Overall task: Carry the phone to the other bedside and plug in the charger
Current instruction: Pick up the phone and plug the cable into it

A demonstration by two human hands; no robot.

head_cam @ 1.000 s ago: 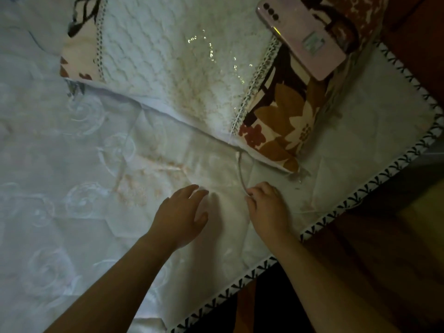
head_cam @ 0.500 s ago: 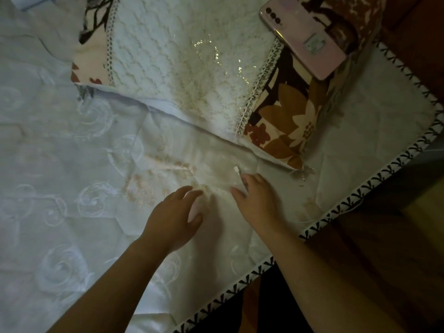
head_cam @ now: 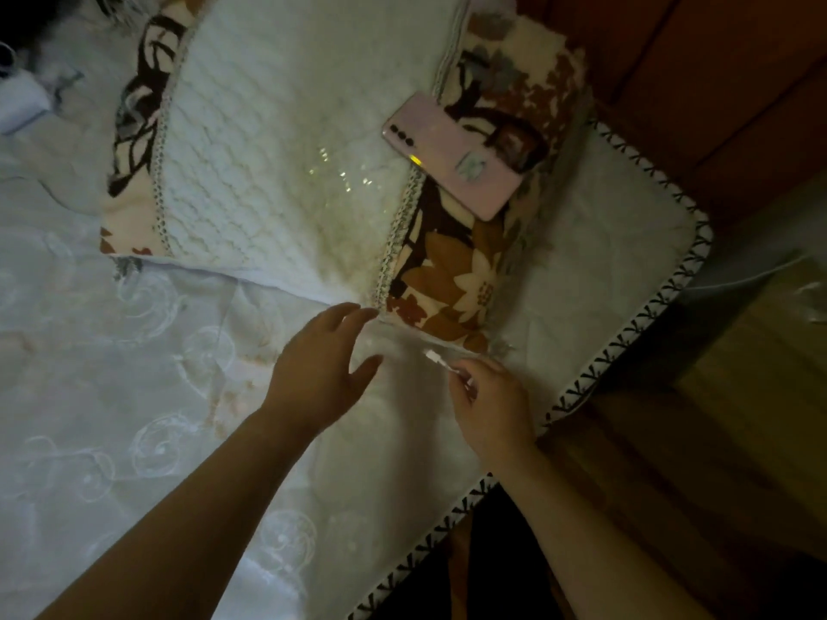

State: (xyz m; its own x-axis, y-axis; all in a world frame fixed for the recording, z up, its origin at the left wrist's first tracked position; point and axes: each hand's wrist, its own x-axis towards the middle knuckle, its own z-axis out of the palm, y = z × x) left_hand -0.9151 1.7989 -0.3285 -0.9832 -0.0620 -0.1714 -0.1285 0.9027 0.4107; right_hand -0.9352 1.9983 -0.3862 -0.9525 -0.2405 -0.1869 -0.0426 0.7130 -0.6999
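A pink phone [head_cam: 454,155] lies face down on the right end of a floral pillow [head_cam: 286,172], camera lenses toward the left. My right hand [head_cam: 490,402] pinches a white charger cable, and its plug end [head_cam: 435,356] sticks out up-left of my fingers, just below the pillow's lower corner. My left hand [head_cam: 324,373] hovers open beside it over the white sheet, fingers spread, its fingertips near the pillow's edge. The rest of the cable is hidden under my right hand.
The white embroidered bedsheet [head_cam: 134,396] has a black-stitched border [head_cam: 626,346] along the bed's right edge. A wooden headboard [head_cam: 716,82] rises at the top right. Wooden furniture [head_cam: 738,373] stands beside the bed at right.
My right hand has lifted the cable so the plug end now points up-left toward the pillow. My left hand has moved up nearer the pillow's edge. The view has shifted, bringing the phone lower in frame.
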